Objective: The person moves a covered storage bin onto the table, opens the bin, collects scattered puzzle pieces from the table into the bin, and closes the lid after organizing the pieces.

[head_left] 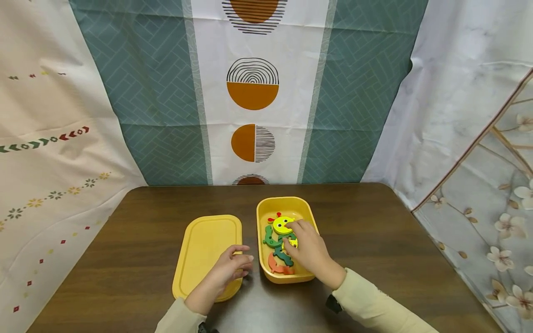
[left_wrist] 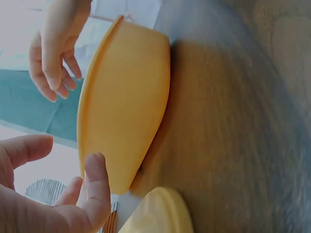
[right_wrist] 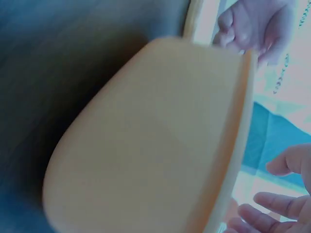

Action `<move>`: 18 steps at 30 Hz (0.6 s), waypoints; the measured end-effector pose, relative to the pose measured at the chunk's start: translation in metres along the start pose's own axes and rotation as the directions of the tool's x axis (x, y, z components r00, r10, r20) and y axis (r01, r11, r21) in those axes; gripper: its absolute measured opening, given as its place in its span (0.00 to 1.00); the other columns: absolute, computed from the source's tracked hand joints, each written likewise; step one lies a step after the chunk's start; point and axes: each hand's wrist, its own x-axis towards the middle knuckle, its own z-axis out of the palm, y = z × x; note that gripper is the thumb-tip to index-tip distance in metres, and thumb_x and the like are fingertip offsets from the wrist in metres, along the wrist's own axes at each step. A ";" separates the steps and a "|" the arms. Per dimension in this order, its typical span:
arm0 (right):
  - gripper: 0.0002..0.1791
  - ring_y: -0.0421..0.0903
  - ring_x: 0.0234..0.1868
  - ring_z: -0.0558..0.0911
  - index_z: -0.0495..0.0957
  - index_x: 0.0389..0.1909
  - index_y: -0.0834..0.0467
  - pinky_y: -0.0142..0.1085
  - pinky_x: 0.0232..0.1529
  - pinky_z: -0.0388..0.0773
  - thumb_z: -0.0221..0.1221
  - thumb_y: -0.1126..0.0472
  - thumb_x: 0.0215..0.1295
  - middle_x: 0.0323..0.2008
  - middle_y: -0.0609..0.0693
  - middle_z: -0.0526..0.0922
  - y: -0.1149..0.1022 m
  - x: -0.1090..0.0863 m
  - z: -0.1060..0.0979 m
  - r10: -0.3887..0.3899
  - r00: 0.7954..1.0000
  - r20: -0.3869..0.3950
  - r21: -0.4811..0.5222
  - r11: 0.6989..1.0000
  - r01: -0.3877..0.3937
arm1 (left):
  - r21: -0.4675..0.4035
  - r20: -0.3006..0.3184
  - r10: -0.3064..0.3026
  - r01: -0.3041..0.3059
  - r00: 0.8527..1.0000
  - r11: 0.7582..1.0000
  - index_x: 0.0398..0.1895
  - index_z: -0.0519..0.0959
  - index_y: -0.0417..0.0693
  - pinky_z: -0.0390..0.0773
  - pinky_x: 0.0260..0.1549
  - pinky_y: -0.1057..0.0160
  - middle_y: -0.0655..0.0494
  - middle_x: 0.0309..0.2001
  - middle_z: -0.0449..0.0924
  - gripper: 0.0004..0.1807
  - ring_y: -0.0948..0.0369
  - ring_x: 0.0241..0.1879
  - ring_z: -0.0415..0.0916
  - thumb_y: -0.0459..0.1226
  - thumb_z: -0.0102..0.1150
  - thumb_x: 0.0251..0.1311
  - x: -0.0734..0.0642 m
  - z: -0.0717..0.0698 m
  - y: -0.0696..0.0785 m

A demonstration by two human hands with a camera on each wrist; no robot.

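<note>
A deep yellow box [head_left: 287,279] stands on the table with several flat coloured pieces inside. Among them are a round yellow smiling face [head_left: 281,226] with red feelers, a curved green piece [head_left: 269,238] and an orange piece [head_left: 276,266]. Over the box's right side hovers my right hand [head_left: 310,249], fingers spread and pointing down, partly hiding the pieces. Nothing shows in its grasp. My left hand [head_left: 231,267], loosely bent and holding nothing, is between the box and a flat yellow lid [head_left: 208,245]. In the left wrist view, its fingertips overlap the box's outer wall [left_wrist: 126,92].
The lid lies left of the box on the dark wooden table [head_left: 137,240]. Patterned cloth [head_left: 254,92] hangs behind the table's far edge, and more cloth drapes along both sides.
</note>
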 end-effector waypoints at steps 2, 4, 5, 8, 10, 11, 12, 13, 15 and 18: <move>0.18 0.46 0.42 0.75 0.77 0.44 0.58 0.39 0.42 0.78 0.64 0.58 0.51 0.41 0.51 0.78 -0.005 -0.002 0.002 -0.029 0.999 -0.023 0.021 0.999 0.029 | 0.008 -0.036 0.011 -0.011 0.999 1.000 0.56 0.63 0.35 0.79 0.40 0.56 0.40 0.45 0.75 0.25 0.54 0.41 0.77 0.38 0.55 0.58 -0.002 -0.002 0.001; 0.20 0.47 0.43 0.75 0.76 0.45 0.59 0.41 0.45 0.76 0.65 0.58 0.51 0.42 0.51 0.78 -0.011 -0.003 0.003 -0.046 0.998 -0.036 0.054 0.997 0.048 | 0.015 -0.067 0.025 -0.024 0.997 1.000 0.56 0.64 0.36 0.79 0.40 0.54 0.41 0.44 0.75 0.25 0.53 0.42 0.77 0.37 0.56 0.58 -0.005 -0.005 0.003; 0.20 0.48 0.44 0.76 0.76 0.46 0.59 0.41 0.46 0.76 0.65 0.58 0.51 0.43 0.51 0.78 -0.014 -0.004 0.003 -0.048 0.998 -0.037 0.074 0.996 0.051 | 0.018 -0.079 0.033 -0.032 0.996 0.999 0.56 0.64 0.36 0.79 0.41 0.54 0.42 0.43 0.75 0.24 0.52 0.43 0.76 0.37 0.55 0.58 -0.007 -0.006 0.004; 0.22 0.49 0.47 0.76 0.75 0.48 0.59 0.43 0.48 0.76 0.64 0.57 0.52 0.46 0.51 0.78 -0.023 -0.004 0.004 -0.037 0.999 -0.024 0.124 0.991 0.040 | 0.018 -0.100 0.055 -0.054 0.993 0.998 0.56 0.64 0.36 0.78 0.43 0.52 0.41 0.44 0.75 0.24 0.49 0.45 0.75 0.36 0.55 0.58 -0.010 -0.013 0.008; 0.21 0.48 0.46 0.76 0.75 0.48 0.59 0.42 0.47 0.76 0.63 0.57 0.53 0.45 0.51 0.79 -0.028 -0.004 0.005 -0.021 1.000 -0.018 0.159 0.987 0.024 | 0.025 -0.110 0.063 -0.061 0.992 0.998 0.56 0.64 0.36 0.78 0.45 0.51 0.40 0.47 0.74 0.24 0.48 0.47 0.75 0.36 0.54 0.59 -0.013 -0.018 0.011; 0.21 0.47 0.46 0.76 0.75 0.48 0.59 0.42 0.47 0.76 0.63 0.58 0.53 0.44 0.51 0.79 -0.030 -0.004 0.006 -0.013 1.000 -0.015 0.181 0.983 0.016 | 0.028 -0.114 0.063 -0.061 0.991 0.998 0.57 0.64 0.36 0.78 0.46 0.51 0.39 0.48 0.73 0.24 0.47 0.48 0.74 0.37 0.53 0.59 -0.014 -0.020 0.014; 0.20 0.47 0.44 0.76 0.75 0.48 0.59 0.41 0.45 0.76 0.63 0.58 0.54 0.43 0.51 0.79 -0.033 -0.004 0.006 -0.009 1.000 -0.015 0.200 0.980 0.012 | 0.026 -0.116 0.061 -0.058 0.991 0.998 0.57 0.64 0.36 0.77 0.46 0.51 0.38 0.49 0.73 0.24 0.47 0.49 0.74 0.37 0.53 0.60 -0.015 -0.023 0.016; 0.19 0.46 0.43 0.76 0.75 0.48 0.59 0.40 0.44 0.77 0.62 0.59 0.54 0.42 0.51 0.79 -0.035 -0.004 0.007 -0.001 1.000 -0.013 0.223 0.975 0.004 | 0.025 -0.119 0.058 -0.056 0.991 0.998 0.57 0.64 0.37 0.77 0.47 0.51 0.38 0.51 0.72 0.24 0.46 0.50 0.74 0.38 0.53 0.60 -0.016 -0.025 0.019; 0.19 0.45 0.41 0.76 0.75 0.48 0.60 0.38 0.42 0.77 0.62 0.60 0.55 0.41 0.52 0.78 -0.040 -0.004 0.008 0.007 1.000 -0.001 0.272 0.962 -0.006 | 0.020 -0.122 0.055 -0.053 0.991 0.998 0.58 0.64 0.38 0.76 0.49 0.51 0.38 0.53 0.70 0.24 0.45 0.52 0.72 0.38 0.53 0.60 -0.017 -0.030 0.023; 0.19 0.47 0.40 0.77 0.74 0.49 0.61 0.37 0.41 0.77 0.60 0.61 0.56 0.43 0.54 0.78 -0.049 -0.004 0.010 0.008 0.999 0.036 0.346 0.938 -0.020 | 0.018 -0.124 0.052 -0.051 0.991 0.999 0.59 0.63 0.39 0.75 0.51 0.50 0.37 0.55 0.68 0.24 0.44 0.54 0.70 0.38 0.52 0.61 -0.020 -0.038 0.028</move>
